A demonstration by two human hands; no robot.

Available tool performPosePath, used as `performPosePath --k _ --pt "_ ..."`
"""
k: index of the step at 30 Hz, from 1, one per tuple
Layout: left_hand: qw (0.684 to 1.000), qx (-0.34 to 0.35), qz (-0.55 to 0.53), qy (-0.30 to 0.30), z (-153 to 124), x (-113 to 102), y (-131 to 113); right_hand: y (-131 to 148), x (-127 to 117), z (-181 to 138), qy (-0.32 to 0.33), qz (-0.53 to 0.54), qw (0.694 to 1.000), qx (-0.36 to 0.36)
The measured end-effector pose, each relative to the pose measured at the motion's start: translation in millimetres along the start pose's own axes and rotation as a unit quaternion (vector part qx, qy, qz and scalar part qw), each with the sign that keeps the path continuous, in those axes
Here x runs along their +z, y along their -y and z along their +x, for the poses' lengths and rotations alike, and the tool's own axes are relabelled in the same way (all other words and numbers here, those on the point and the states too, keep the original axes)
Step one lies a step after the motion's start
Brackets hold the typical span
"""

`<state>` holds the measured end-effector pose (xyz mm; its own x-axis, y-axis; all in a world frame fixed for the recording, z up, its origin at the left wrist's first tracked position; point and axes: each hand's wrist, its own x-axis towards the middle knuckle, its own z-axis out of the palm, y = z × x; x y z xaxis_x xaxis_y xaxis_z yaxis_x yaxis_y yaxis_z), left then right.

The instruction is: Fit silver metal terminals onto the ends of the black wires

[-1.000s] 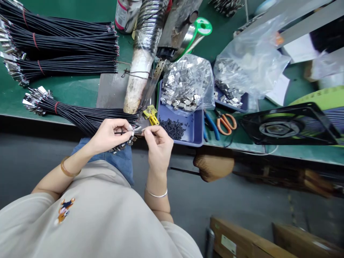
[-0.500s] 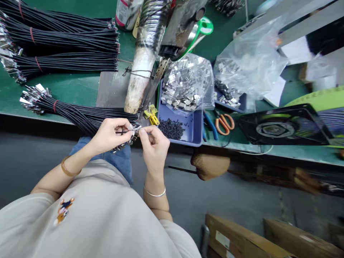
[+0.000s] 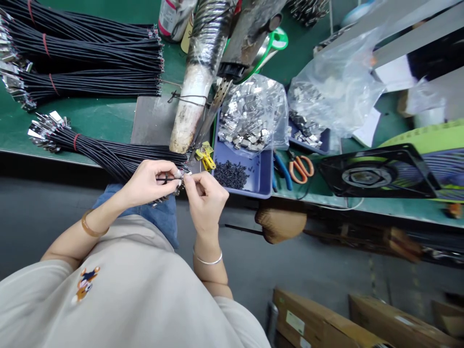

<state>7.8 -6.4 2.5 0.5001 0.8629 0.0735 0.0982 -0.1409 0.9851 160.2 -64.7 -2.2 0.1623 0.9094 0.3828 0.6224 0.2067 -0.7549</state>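
Between thumb and fingers, my left hand (image 3: 154, 182) pinches a thin black cable (image 3: 165, 179) near its end. My right hand (image 3: 206, 193) is closed at that same end, its thumb and forefinger meeting on something tiny that the fingertips hide. The two hands almost touch. Just behind them a bundle of black cables (image 3: 123, 152), tied with a red band, lies along the table edge with metal connectors at its left end. More metal connectors show partly below my left hand.
A blue tray (image 3: 261, 174) holds small black pieces and a plastic bag of metal parts (image 3: 250, 116). Nearby lie a yellow tool (image 3: 206, 157), orange-handled scissors (image 3: 301, 169) and blue-handled pliers (image 3: 283, 171). A soldering-type iron and a wrapped duct (image 3: 186, 111) hang close above the hands. A black fan (image 3: 377, 171) stands right.
My right hand's fingertips have moved slightly left, closer to my left fingers. The pale piece visible between the hands is now mostly covered. The camera view has shifted a little.
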Motion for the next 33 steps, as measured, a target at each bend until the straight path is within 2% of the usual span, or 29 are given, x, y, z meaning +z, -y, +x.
performPosePath --k 6,11,15,27,33 --pt "1.000 0.019 0.024 0.004 -1.6 -3.0 0.6 1.5 0.1 0.9 0.012 -0.001 1.000 0.006" --pt "1.000 -0.003 -0.015 0.001 -3.2 -2.0 2.1 -0.9 -2.3 -0.4 0.007 0.057 0.994 0.088" --pt "1.000 -0.008 -0.021 -0.006 -3.0 -0.6 3.3 -3.1 -4.0 -0.7 0.014 0.078 0.991 0.110" --pt "1.000 -0.014 -0.017 -0.002 -2.7 -1.1 0.5 1.0 -1.8 1.8 0.027 0.080 0.992 0.096" --pt "1.000 0.018 0.011 0.001 -2.1 -2.4 1.1 3.4 0.0 2.3 0.009 0.015 0.999 0.036"
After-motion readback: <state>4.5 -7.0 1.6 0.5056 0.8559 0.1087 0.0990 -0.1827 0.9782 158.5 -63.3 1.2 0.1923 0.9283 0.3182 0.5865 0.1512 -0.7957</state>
